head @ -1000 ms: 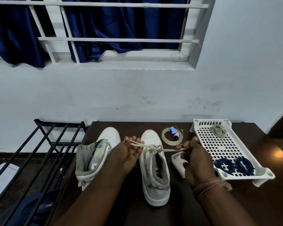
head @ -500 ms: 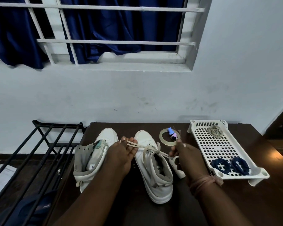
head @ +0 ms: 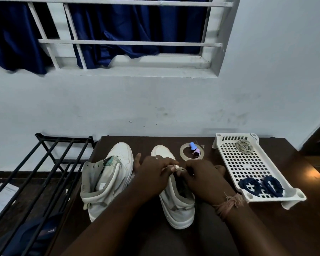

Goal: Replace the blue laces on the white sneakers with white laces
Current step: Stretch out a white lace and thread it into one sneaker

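Now, both hands [head: 175, 174] pinching white lace [head: 180, 169]

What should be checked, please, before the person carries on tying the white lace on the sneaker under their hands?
1. Both hands on the lace: ok. The left hand and right hand meet over the right sneaker, pinching the white lace.
2. Knot state: cannot tell, the fingers cover it.
3. Blue laces out of the way: ok, two coils of blue laces lie in the white tray.
4. Spare lace for the other shoe: ok, a pale coil sits at the tray's far end.
5. Left sneaker laced: not ok, its eyelets look empty.
6. Tape roll clear of the hands: ok.
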